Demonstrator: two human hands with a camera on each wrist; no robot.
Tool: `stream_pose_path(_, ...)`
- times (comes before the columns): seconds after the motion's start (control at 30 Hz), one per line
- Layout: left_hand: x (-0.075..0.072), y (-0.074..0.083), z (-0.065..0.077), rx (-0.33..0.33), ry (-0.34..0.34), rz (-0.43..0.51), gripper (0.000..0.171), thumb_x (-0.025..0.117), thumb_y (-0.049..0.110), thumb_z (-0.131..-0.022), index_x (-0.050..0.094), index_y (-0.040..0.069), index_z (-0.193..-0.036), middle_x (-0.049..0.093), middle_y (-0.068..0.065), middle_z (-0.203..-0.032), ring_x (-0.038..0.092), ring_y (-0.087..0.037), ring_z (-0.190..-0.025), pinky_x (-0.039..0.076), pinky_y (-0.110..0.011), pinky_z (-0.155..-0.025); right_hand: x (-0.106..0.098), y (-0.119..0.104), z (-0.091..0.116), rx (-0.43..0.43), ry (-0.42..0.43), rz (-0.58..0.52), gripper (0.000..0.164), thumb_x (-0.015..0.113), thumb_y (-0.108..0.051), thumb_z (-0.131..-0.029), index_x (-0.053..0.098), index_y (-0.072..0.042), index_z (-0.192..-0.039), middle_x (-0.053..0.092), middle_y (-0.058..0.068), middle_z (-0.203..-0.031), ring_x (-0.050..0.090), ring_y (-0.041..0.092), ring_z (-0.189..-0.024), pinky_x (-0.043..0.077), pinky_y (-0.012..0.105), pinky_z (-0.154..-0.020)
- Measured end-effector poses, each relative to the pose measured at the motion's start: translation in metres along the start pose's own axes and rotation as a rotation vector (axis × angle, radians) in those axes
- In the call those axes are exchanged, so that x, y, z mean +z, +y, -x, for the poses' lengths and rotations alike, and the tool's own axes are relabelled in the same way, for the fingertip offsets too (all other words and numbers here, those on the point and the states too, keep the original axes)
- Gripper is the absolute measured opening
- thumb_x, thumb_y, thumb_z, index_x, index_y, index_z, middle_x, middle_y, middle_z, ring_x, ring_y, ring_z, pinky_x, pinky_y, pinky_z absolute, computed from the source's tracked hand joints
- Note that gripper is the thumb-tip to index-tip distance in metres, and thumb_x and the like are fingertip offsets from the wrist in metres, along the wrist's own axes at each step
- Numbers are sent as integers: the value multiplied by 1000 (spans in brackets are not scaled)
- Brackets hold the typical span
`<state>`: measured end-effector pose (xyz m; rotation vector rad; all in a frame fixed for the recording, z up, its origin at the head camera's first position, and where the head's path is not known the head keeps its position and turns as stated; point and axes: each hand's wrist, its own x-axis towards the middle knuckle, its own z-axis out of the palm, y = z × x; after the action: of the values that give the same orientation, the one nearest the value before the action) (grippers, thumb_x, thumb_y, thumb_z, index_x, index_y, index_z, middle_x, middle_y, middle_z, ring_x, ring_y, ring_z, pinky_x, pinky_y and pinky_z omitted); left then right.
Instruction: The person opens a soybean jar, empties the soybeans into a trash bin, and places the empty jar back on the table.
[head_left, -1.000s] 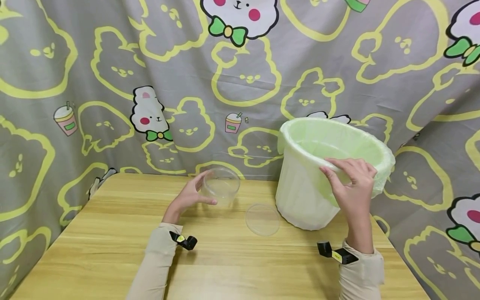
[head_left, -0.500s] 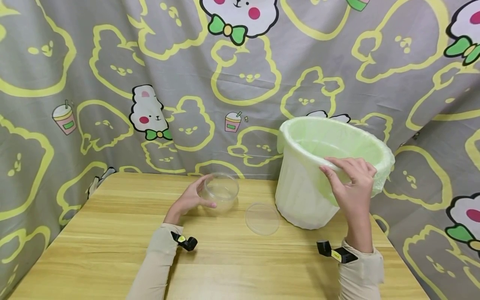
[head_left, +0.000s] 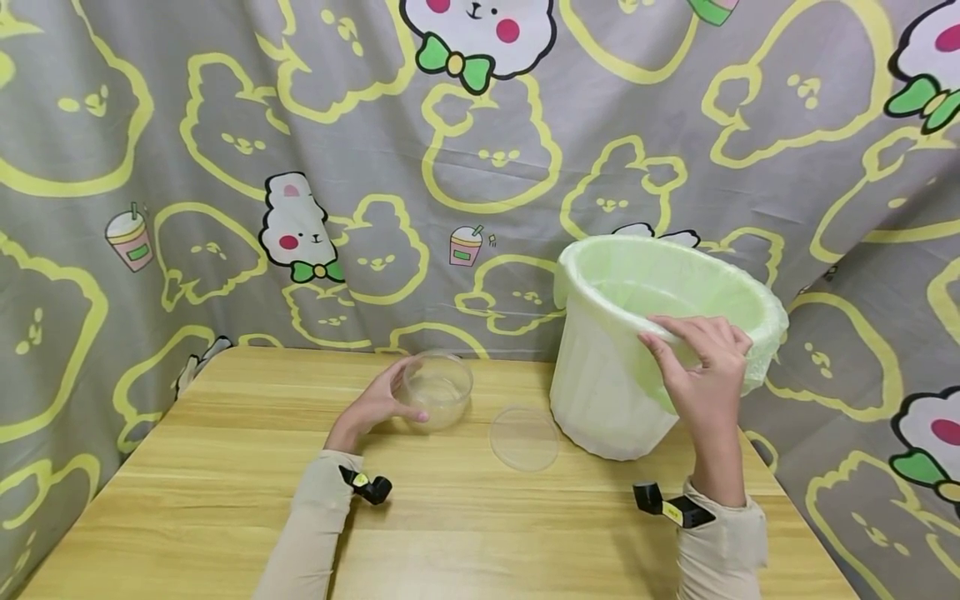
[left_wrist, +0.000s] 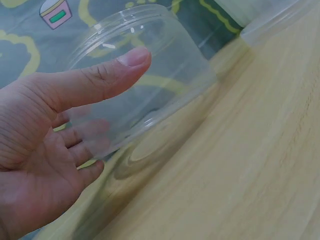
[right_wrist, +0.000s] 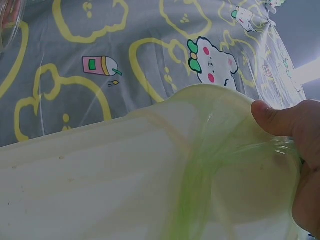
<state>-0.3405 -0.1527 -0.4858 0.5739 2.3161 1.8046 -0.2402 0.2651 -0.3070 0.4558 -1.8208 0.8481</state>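
My left hand [head_left: 378,400] holds a round clear plastic tub [head_left: 442,400] from its left side, thumb in front and fingers behind. In the left wrist view the tub [left_wrist: 155,95] stands mouth up, slightly tilted, its base close over the wooden table. To its right a thin clear round lid [head_left: 524,438] lies flat. With my right hand [head_left: 708,367] I grip the near rim of a white trash can [head_left: 607,383] lined with a pale green bag [head_left: 750,308]. The right wrist view shows my thumb [right_wrist: 275,120] pressing the bag [right_wrist: 192,195] over that rim.
The wooden table [head_left: 465,533] ends at the back against a grey curtain [head_left: 360,150] with yellow cartoon outlines. The trash can takes up the table's back right part. A black camera is strapped on each wrist.
My left hand has lowered the tub toward the tabletop and shifted it slightly to the left. My right hand stays on the trash can's rim, and the lid has not moved.
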Motion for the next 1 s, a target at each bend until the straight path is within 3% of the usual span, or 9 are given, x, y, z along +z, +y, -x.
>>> stream_pose_path(1.0, -5, -9, 3, -24, -55, 26, 115, 89, -3, -70, 21, 10, -161, 26, -25, -165, 18, -42, -155, 9, -57, -128, 0, -1, 0, 4, -1, 0, 25, 85, 9, -72, 80, 1, -95, 71, 22, -83, 47, -9, -93, 21, 28, -106)
